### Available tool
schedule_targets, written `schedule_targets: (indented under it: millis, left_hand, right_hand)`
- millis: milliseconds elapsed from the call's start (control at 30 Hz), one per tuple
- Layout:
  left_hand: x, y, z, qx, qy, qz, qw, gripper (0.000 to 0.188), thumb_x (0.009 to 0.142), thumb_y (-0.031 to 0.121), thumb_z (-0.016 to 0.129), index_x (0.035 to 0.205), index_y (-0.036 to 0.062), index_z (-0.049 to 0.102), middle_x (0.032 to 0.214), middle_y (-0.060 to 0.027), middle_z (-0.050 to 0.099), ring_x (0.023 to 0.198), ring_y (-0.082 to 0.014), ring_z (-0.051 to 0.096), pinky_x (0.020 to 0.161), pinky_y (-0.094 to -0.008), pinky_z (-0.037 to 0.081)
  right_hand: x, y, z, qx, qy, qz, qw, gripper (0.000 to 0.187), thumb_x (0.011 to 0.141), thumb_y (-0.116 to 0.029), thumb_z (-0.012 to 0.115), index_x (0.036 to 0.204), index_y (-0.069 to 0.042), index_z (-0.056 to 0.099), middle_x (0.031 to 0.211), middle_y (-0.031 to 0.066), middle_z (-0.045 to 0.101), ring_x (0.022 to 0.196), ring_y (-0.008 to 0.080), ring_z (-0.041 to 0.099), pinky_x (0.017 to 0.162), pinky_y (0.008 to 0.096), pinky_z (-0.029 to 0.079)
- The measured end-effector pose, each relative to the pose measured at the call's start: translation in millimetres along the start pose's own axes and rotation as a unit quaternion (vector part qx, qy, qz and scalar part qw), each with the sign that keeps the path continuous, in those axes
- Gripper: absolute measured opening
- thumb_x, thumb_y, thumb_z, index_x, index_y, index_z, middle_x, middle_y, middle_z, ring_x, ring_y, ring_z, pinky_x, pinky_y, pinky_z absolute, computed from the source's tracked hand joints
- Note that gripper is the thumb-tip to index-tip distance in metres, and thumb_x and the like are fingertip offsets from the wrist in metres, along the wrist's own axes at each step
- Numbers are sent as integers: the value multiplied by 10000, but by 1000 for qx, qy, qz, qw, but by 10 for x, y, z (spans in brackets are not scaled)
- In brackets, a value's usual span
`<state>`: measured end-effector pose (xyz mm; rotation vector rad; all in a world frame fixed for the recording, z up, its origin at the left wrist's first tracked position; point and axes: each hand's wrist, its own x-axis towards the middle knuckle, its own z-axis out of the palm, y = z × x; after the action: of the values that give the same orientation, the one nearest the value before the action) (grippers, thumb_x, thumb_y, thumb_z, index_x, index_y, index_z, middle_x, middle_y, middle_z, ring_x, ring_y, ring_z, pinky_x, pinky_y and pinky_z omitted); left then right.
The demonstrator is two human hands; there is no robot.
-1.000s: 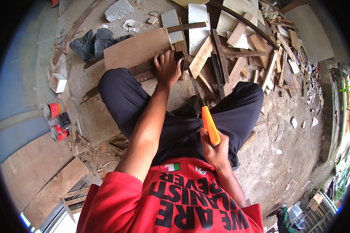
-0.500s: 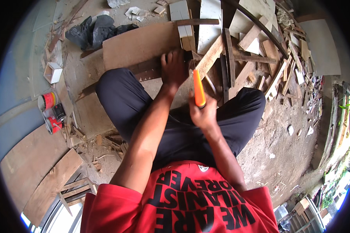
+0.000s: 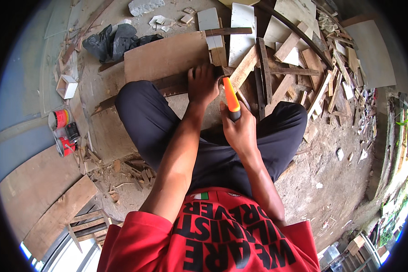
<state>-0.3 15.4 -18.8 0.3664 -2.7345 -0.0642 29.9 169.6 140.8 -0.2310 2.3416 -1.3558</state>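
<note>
The saw (image 3: 231, 94), its handle clasped in the right hand (image 3: 240, 129), is best stroked straight; the dark board (image 3: 176, 82) should be pinned under the left hand (image 3: 203, 86), whose grip cannot be told.

An orange-handled saw (image 3: 231, 96), dark grey at its butt, is pointing forward from the right hand (image 3: 240, 129), slanting slightly left, its blade barely showing. A dark brown wooden plank (image 3: 173, 82) is lying beneath the left hand (image 3: 203, 85), running out leftward from it
</note>
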Motion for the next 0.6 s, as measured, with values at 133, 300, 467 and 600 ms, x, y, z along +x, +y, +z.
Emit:
schedule_targets:
  millis: [133,300,467,600]
  left_hand:
    - [-77,7,41,0,-10,1,1000,465,912,373,601,1267,74,558,1261,-117,566,1175,-279,517,1065,-515,323]
    - [-126,-15,126,-17,-9,-5,1000,512,891,366,624,1297,64,546,1273,-115,562,1219,-275,503,1088,-503,316]
    - [-47,44,47,-33,23,-15,999,429,873,299,620,1240,81,576,1239,-88,585,1179,-249,525,1075,-476,322]
    - [-76,-5,92,-22,52,0,998,468,860,328,644,1244,69,573,1209,-101,589,1161,-263,528,1070,-479,331]
  right_hand:
    - [-45,-8,-14,45,18,9,999,304,933,-250,666,943,43,586,676,256,621,707,422,680,609,417,492]
    - [-143,465,226,109,32,-91,989,184,899,-115,689,841,13,571,653,161,602,532,245,615,538,338,466]
    - [-135,1131,414,85,-1,-162,983,269,882,-82,693,706,-31,497,586,98,518,480,221,521,495,336,418]
    - [-83,680,237,99,36,-167,980,203,897,-111,690,794,-5,550,601,123,533,520,167,517,513,346,421]
